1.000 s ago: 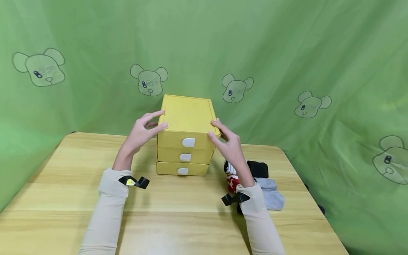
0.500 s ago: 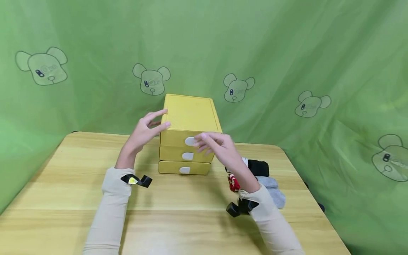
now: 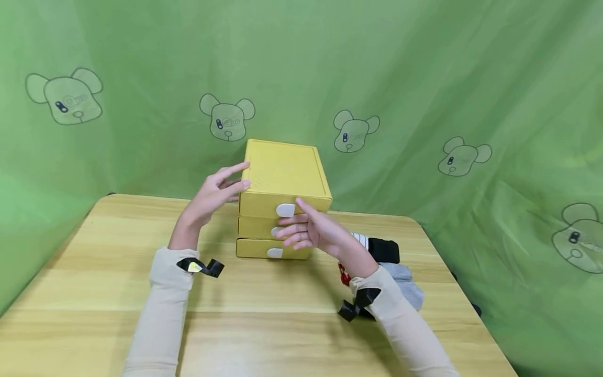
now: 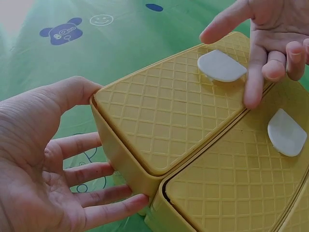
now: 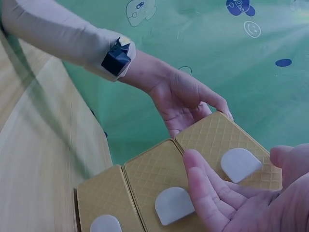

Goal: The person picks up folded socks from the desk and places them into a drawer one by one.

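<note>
A yellow three-drawer box (image 3: 287, 167) stands at the back of the table, its drawers pushed in. Each drawer front has a white tab handle; the top one (image 4: 222, 65) shows best in the left wrist view. My left hand (image 3: 207, 196) rests at the box's upper left side, thumb at the top corner and fingers stretched along the side wall. Before the drawer fronts is my right hand (image 3: 325, 233), fingers spread and holding nothing. Its thumb is beside the top handle, and its fingers partly cover the middle handle (image 5: 175, 205) in the head view.
Right of the box lie folded socks: a black pair (image 3: 383, 250), grey ones (image 3: 406, 285), a striped one (image 3: 360, 240) and a red one (image 3: 345, 275), partly hidden by my right arm. A green curtain (image 3: 301, 68) hangs close behind the wooden table (image 3: 245, 335).
My right hand has left the box's upper right edge and come round to the drawer fronts, lower and with fingers spread. The left hand stays at the left side.
</note>
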`<state>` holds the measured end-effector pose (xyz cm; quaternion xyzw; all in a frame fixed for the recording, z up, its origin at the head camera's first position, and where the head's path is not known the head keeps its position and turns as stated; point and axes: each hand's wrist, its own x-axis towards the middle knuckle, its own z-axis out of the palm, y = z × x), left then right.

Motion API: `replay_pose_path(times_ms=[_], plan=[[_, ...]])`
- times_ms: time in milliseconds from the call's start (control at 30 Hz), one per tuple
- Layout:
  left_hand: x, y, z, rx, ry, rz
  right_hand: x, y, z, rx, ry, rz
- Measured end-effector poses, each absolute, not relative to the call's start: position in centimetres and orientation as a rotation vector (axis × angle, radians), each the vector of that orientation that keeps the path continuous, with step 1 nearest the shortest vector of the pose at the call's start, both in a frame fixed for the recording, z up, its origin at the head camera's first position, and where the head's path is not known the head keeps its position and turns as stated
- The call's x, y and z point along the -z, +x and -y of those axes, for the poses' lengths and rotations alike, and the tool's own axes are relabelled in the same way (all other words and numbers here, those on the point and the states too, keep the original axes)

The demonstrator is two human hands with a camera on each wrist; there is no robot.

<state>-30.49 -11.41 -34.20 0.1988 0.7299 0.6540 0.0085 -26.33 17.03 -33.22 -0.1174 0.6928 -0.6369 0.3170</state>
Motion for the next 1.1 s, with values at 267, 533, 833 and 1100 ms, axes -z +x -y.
replay_pose_path(times_ms=[267,533,833,1100], plan=[[33.9,-30.5,11.6,-2.04,0.637,-2.287,33.1,-26.1,-15.9,1.749,-0.232,-1.886],[34.0,-30.3,11.6,-2.039,0.626,-2.268,33.1,-25.3,-15.5,1.833,-0.152,-1.964],[34.5,-30.3,11.5,-2.03,0.629,-2.264,33.7,-21.2,-15.9,1.745,-0.176,-2.083],[34.5,-30.5,11.6,-2.046,0.643,-2.261,33.8,-18.1,-16.8,1.67,-0.255,-2.123]])
